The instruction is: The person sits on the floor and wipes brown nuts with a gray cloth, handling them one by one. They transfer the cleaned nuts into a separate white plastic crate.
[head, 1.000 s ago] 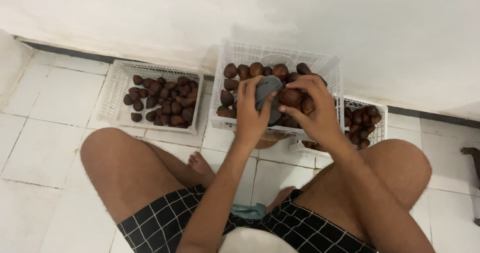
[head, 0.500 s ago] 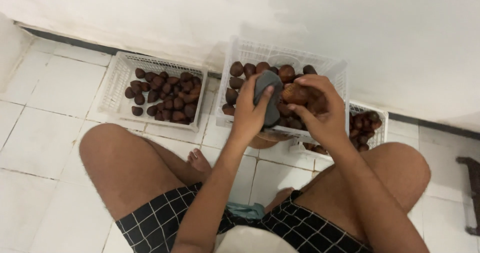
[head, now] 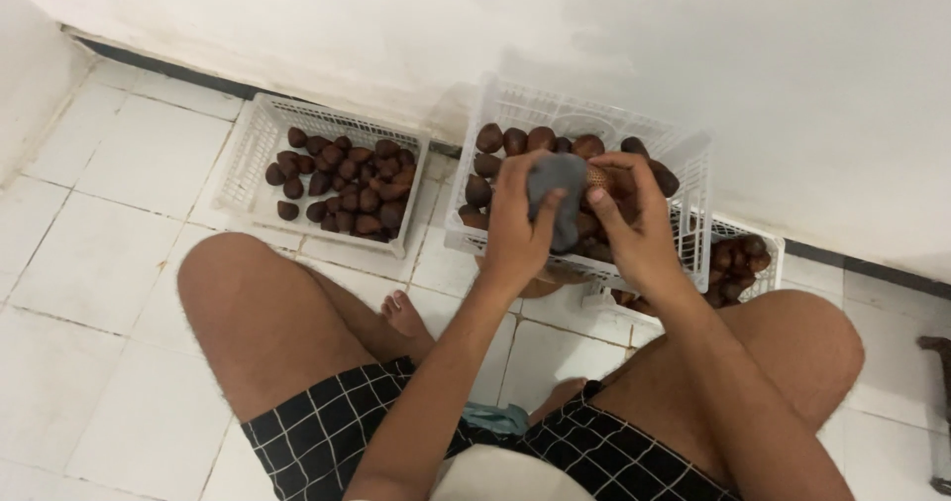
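Gripped in the left hand [head: 517, 231] is a grey cloth [head: 558, 196], fingers closed round it and the thumb pressed on its front. Against the cloth, the right hand [head: 634, 225] pinches a brown scaly fruit [head: 598, 177] between thumb and fingertips. Both hands meet above the near edge of the middle basket [head: 580, 124], a white plastic crate heaped with the same brown fruit. Nearest of all are the person's bare knees and black checked shorts [head: 327, 432], with one bare foot [head: 406, 315] on the white floor tiles [head: 109, 263] between the legs. Left of the hands lies a shallower white basket [head: 260, 134], partly filled with fruit. Right, a third basket [head: 765, 253] shows behind the knee. Farthest back rises a white wall [head: 792, 65].
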